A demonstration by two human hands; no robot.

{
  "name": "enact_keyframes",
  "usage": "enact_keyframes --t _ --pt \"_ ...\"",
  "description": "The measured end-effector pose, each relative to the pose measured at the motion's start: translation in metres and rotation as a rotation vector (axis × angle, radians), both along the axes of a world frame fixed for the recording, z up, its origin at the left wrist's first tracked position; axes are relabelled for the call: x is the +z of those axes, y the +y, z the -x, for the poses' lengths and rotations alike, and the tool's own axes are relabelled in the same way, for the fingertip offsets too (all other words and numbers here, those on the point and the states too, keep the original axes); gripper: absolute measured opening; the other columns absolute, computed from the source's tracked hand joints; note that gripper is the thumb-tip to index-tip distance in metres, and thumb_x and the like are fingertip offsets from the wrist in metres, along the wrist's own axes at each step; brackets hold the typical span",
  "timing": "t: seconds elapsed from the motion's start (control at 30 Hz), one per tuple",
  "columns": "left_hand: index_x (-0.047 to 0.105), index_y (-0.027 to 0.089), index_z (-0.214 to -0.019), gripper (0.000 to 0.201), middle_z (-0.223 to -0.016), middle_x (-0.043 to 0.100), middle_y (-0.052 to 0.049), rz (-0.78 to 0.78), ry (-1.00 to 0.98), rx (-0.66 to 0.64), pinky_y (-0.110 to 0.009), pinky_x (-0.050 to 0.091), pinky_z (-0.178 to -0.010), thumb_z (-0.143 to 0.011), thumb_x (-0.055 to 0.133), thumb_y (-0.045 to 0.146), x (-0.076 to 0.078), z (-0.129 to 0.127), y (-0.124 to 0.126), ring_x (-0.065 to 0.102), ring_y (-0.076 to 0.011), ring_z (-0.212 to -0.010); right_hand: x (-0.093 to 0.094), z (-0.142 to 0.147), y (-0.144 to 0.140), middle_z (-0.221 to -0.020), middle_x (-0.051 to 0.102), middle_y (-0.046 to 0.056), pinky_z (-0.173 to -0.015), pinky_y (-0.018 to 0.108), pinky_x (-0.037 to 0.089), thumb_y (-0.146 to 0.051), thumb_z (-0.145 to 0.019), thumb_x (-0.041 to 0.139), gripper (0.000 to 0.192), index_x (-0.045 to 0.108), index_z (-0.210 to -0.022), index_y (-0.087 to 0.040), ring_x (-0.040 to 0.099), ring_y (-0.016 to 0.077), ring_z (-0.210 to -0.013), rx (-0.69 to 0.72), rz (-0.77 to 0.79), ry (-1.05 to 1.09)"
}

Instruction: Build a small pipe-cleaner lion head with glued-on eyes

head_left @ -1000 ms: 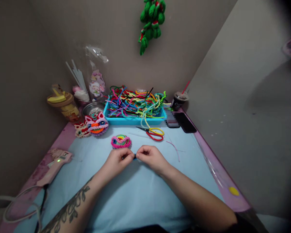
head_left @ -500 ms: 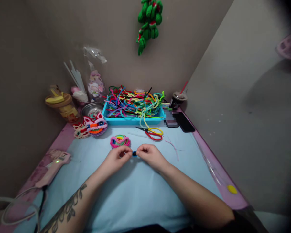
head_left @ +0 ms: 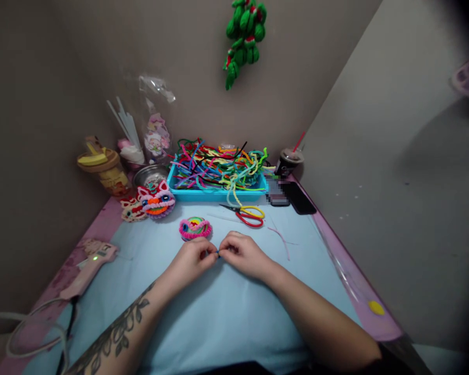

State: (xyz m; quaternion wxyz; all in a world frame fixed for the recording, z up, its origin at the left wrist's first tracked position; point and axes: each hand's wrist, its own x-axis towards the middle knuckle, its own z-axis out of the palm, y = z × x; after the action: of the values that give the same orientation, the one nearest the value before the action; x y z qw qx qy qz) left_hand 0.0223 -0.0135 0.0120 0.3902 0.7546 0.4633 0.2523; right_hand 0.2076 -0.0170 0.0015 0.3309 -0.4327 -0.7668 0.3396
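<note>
Two hands meet at centre of the light blue mat [head_left: 219, 312]: left hand [head_left: 191, 259] and right hand [head_left: 240, 253] both closed in a pinch on one tiny blue piece [head_left: 218, 252], fingertips nearly touching, probably so the small part can be twisted or rolled between them; it sits just above the mat, mostly hidden by fingers. At 12 o'clock, just beyond the hands, a pink-rimmed coil piece [head_left: 195, 228] lies flat, near for reach. At 1 o'clock, red-and-yellow scissors [head_left: 247, 214] and a loose pink strand [head_left: 282, 240]. At 9 o'clock, a pink glue gun [head_left: 89, 260], green light on, cable trailing off. At 11 o'clock, fuzzy lion heads [head_left: 153, 200]. Farther at 12, a blue tray [head_left: 214, 194] of mixed pipe cleaners [head_left: 219, 164], a black phone [head_left: 299, 197], a lidded cup [head_left: 287, 161]. Green plush [head_left: 244, 36] hangs on the wall. No readable writing; one patch is blurred.
</note>
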Motion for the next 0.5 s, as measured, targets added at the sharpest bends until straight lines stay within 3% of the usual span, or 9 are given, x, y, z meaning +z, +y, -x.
enact_keyframes --t 0.1,0.27,0.37,0.5 --pt "0.066 0.016 -0.066 0.016 -0.065 0.061 -0.002 0.084 -0.114 0.144 -0.023 0.036 -0.056 -0.071 0.062 0.03 -0.001 -0.003 0.002 0.051 -0.014 -0.06 -0.002 -0.001 0.003 -0.076 0.058 0.001 -0.059 0.022 0.043 -0.021 -0.075 0.063 0.006 0.064 -0.079 -0.016 0.055 0.0121 -0.068 -0.115 0.067 0.161" --pt "0.062 0.015 -0.07 0.029 -0.049 0.046 0.006 0.367 -0.382 0.357 -0.021 0.026 -0.046 -0.068 0.066 0.043 -0.001 -0.005 0.004 0.036 -0.0081 -0.046 -0.01 0.005 0.005 -0.074 0.061 0.002 -0.065 0.026 0.045 -0.03 -0.074 0.062 0.015 0.062 -0.079 -0.016 0.055 0.0132 -0.069 -0.264 0.264 0.412" --pt "0.061 0.016 -0.072 0.03 -0.047 0.041 0.007 0.436 -0.454 0.402 -0.021 0.022 -0.043 -0.068 0.067 0.045 -0.001 -0.006 0.002 0.03 -0.0068 -0.043 -0.012 0.012 0.002 -0.07 0.06 0.0 -0.06 0.024 0.042 -0.032 -0.071 0.065 0.018 0.062 -0.079 -0.015 0.052 0.0111 -0.062 -0.244 0.404 0.518" --pt "0.06 0.015 -0.068 0.034 -0.055 0.05 0.004 0.394 -0.463 0.371 -0.021 0.028 -0.047 -0.064 0.069 0.047 -0.003 -0.01 0.001 0.039 -0.0083 -0.049 -0.014 0.019 -0.002 -0.058 0.051 -0.004 -0.045 0.02 0.031 -0.036 -0.068 0.069 0.023 0.06 -0.076 -0.017 0.04 0.0073 -0.048 -0.26 0.518 0.62"
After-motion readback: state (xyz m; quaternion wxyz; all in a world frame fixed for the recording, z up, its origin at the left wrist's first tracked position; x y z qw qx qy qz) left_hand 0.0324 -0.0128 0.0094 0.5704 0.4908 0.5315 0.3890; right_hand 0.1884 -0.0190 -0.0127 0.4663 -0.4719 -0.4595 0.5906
